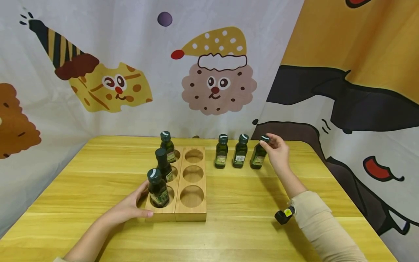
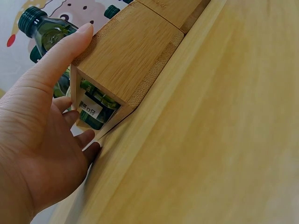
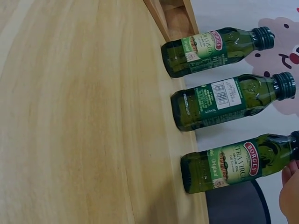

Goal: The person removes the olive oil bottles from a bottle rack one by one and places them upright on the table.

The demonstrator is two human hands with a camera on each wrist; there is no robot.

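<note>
At the right back of the table, my right hand (image 1: pixel 277 150) pinches the dark cap of a green olive oil bottle (image 1: pixel 258 157) between thumb and fingers. The bottle stands upright, its base at the tabletop. Two more olive oil bottles, one with a barcode label (image 3: pixel 219 97) and one with a Borges label (image 3: pixel 205 49), stand in a row to its left. My left hand (image 1: pixel 131 205) holds the near left corner of a wooden bottle rack (image 1: pixel 192 216), thumb on the front face and fingers along the side. Three bottles sit in the rack's left column, the nearest bottle (image 1: pixel 158 193) beside that hand.
Three round holes (image 1: pixel 192 196) show bare wood in the rack's right column. The wooden table (image 1: pixel 242 225) ends close behind the bottle row. A cartoon-print curtain (image 1: pixel 216 123) hangs behind it. A small black device (image 1: pixel 283 217) sits at the right wrist.
</note>
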